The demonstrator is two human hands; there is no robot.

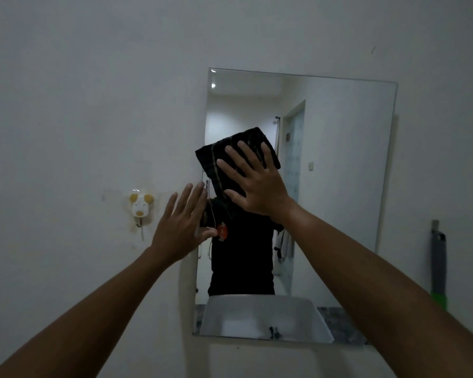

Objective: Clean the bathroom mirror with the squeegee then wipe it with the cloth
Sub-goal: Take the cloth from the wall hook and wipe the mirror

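Note:
A frameless rectangular mirror hangs on the white wall. My right hand lies flat with spread fingers on a dark striped cloth, pressing it against the glass in the mirror's left middle part. My left hand is held up with fingers apart at the mirror's left edge, holding nothing. The squeegee, grey with a green lower part, hangs on the wall to the right of the mirror, away from both hands.
A small dog-shaped wall hook sticks to the wall left of the mirror. The mirror reflects a person in a dark shirt, a white sink and a doorway. Bare white wall surrounds the mirror.

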